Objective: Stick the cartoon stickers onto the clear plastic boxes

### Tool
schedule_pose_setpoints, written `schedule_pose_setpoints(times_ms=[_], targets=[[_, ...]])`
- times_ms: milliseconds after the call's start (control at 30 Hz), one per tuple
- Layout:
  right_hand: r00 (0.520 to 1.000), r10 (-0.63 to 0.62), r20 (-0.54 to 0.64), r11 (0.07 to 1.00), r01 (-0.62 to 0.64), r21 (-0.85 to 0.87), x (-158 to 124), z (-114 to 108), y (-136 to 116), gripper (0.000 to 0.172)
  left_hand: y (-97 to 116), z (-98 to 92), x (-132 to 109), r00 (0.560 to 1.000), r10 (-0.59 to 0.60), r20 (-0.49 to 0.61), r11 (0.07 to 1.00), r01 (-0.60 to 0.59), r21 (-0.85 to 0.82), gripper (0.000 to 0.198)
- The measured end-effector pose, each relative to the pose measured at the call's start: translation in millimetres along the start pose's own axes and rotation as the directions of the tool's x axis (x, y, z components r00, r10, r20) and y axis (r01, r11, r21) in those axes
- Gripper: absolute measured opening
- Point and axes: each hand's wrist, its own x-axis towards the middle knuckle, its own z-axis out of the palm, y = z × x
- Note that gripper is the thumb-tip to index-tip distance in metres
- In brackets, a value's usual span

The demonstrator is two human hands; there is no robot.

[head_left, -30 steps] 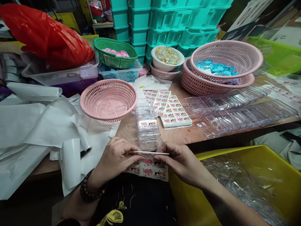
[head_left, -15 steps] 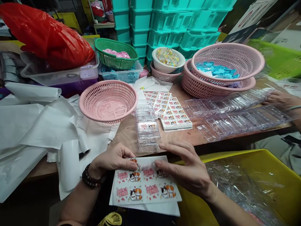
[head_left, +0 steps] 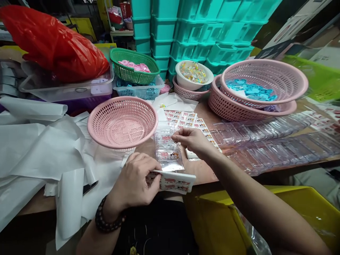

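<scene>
Head view: over the near edge of the tabletop (head_left: 203, 170), the left hand (head_left: 138, 177) has its grip closed on a few sticker sheets (head_left: 176, 182), thumb on the printed side and fingers behind; the sheets are held on edge, their printed side facing the wearer. The right hand (head_left: 192, 140) reaches farther in, thumb and forefinger together at a printed label (head_left: 166, 139) on one of the clear boxes (head_left: 170, 164); whether that grip has hold of the label's end, I cannot tell. These boxes overlap in a line running inward from the near edge, and the box nearer the wearer also shows a label. Just left of the line sits a pink basket (head_left: 130, 129), with loose white paper (head_left: 53, 152) spread over the tabletop's near left corner. Behind and partly under the right forearm lies a pile of printed sheets (head_left: 203, 124). Toward the right edge run two rows of clear cases (head_left: 281, 150), and beyond them two stacked pink baskets (head_left: 228, 109) stand near the far edge, the upper one with blue pieces (head_left: 251, 90) inside. A white bowl (head_left: 183, 82) and a green basket (head_left: 132, 76) are also along the far edge. Below the near edge, under the right arm, is a yellow bin (head_left: 217, 219).
</scene>
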Motion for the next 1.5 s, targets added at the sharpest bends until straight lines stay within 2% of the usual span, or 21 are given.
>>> schedule_pose_setpoints(times_ms=[100, 400, 700, 800, 900, 1033, 1100, 1167, 1233, 1267, 1300, 1367, 1400, 1433, 1500], targets=[[1.000, 0.011, 0.005, 1.000, -0.011, -0.020, 8, 5, 6, 0.049, -6, 5.7, 6, 0.999, -0.025, -0.029, 0.998, 0.026, 0.050, 0.008], [1.000, -0.022, -0.003, 0.999, 0.022, -0.026, 11, 9, 9, 0.048, -26, 21.2, 14, 0.998, -0.061, -0.007, 0.992, 0.062, 0.110, 0.006], [1.000, -0.009, -0.013, 0.999, 0.008, -0.042, 15, 9, 14, 0.024, -39, 38.8, 16, 0.999, -0.035, 0.011, 0.989, 0.033, 0.141, 0.005], [0.999, -0.032, -0.039, 0.989, 0.026, -0.147, 14, 11, 14, 0.018, -41, 41.8, 17, 0.998, -0.049, 0.034, 0.990, 0.044, 0.133, 0.003], [0.987, -0.134, -0.084, 0.901, 0.086, -0.426, 7, 16, 11, 0.016, -40, 42.4, 18, 0.997, -0.069, 0.046, 0.989, 0.063, 0.131, 0.004], [0.972, -0.219, -0.090, 0.646, 0.075, -0.760, -2, 24, 6, 0.017, -41, 42.3, 18, 0.995, -0.081, 0.056, 0.988, 0.073, 0.140, 0.005], [0.972, -0.210, -0.108, 0.548, 0.025, -0.836, -4, 22, 5, 0.031, -42, 42.4, 18, 0.995, -0.083, 0.058, 0.988, 0.074, 0.133, 0.005], [0.964, -0.201, -0.172, 0.493, -0.052, -0.869, -8, 12, 2, 0.045, -42, 41.4, 17, 0.994, -0.089, 0.064, 0.989, 0.080, 0.127, 0.005], [0.947, -0.221, -0.235, 0.530, -0.085, -0.844, -17, -2, -3, 0.047, -39, 37.9, 16, 0.994, -0.086, 0.061, 0.990, 0.078, 0.121, 0.005], [0.943, -0.253, -0.215, 0.581, -0.029, -0.813, -25, -8, -6, 0.046, -36, 34.9, 14, 0.995, -0.079, 0.054, 0.990, 0.073, 0.118, 0.004], [0.944, -0.297, -0.144, 0.630, 0.080, -0.772, -35, -12, -9, 0.045, -32, 31.0, 13, 0.996, -0.069, 0.048, 0.991, 0.063, 0.114, 0.004], [0.919, -0.379, 0.107, 0.662, 0.350, -0.663, -56, -14, -15, 0.043, -23, 21.5, 8, 0.998, -0.041, 0.042, 0.995, 0.037, 0.092, 0.003], [0.894, -0.382, 0.235, 0.653, 0.441, -0.616, -66, -11, -16, 0.038, -18, 16.7, 5, 0.999, -0.031, 0.044, 0.997, 0.028, 0.065, 0.004], [0.878, -0.347, 0.329, 0.654, 0.478, -0.587, -75, -8, -17, 0.028, -15, 12.5, 3, 0.998, -0.028, 0.051, 0.999, 0.027, 0.020, 0.003], [0.902, -0.204, 0.380, 0.727, 0.400, -0.558, -87, 0, -15, 0.007, -11, 7.4, -4, 0.994, -0.087, 0.061, 0.986, 0.095, -0.134, 0.011]])
